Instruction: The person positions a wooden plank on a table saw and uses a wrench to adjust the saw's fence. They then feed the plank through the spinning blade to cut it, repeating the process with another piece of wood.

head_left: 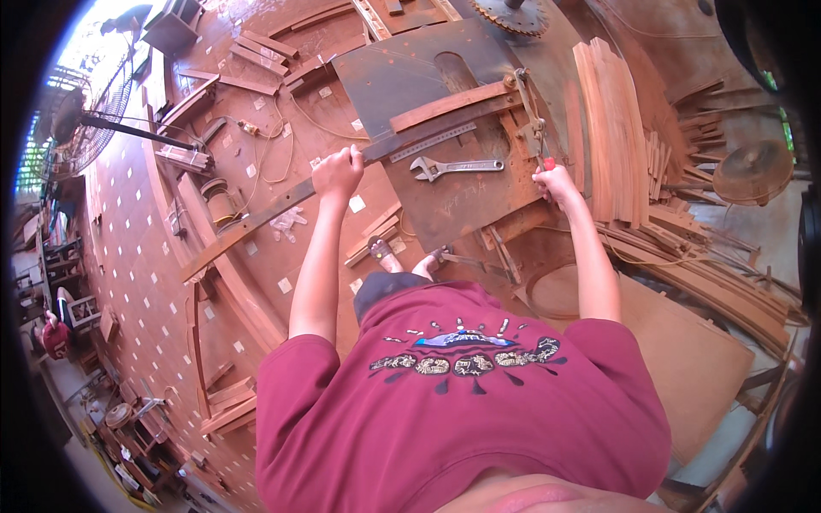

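The left hand [338,173] grips a long bar [280,203] — the right hand [556,183] is closed around a red-handled tool [549,162] — with an adjustable wrench [457,168] lying on the machine table [445,221] between them.

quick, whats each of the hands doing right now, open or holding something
Left hand: closed, holding the long bar.
Right hand: closed, holding a red-handled tool.
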A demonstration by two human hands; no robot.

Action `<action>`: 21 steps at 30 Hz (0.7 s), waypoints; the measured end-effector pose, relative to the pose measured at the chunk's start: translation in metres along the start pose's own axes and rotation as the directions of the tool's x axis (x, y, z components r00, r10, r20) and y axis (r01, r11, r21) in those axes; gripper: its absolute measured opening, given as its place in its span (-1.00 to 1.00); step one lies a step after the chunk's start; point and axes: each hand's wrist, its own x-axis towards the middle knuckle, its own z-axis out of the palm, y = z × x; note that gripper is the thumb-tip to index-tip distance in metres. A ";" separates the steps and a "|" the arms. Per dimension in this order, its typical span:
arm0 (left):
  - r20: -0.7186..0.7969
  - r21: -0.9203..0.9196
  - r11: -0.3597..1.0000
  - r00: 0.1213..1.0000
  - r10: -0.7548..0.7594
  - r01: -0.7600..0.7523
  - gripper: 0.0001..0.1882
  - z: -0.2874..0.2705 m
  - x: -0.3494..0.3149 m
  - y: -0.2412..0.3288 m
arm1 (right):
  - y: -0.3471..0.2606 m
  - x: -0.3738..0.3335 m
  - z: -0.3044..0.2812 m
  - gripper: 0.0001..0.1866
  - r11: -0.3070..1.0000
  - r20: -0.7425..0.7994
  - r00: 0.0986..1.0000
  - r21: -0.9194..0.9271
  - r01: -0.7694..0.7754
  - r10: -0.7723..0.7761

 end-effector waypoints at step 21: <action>0.016 0.064 0.995 0.997 -0.074 0.073 -0.48 0.011 0.149 -0.049 | -0.112 0.114 0.052 -0.77 0.995 0.003 1.000 -0.094 0.017 -0.017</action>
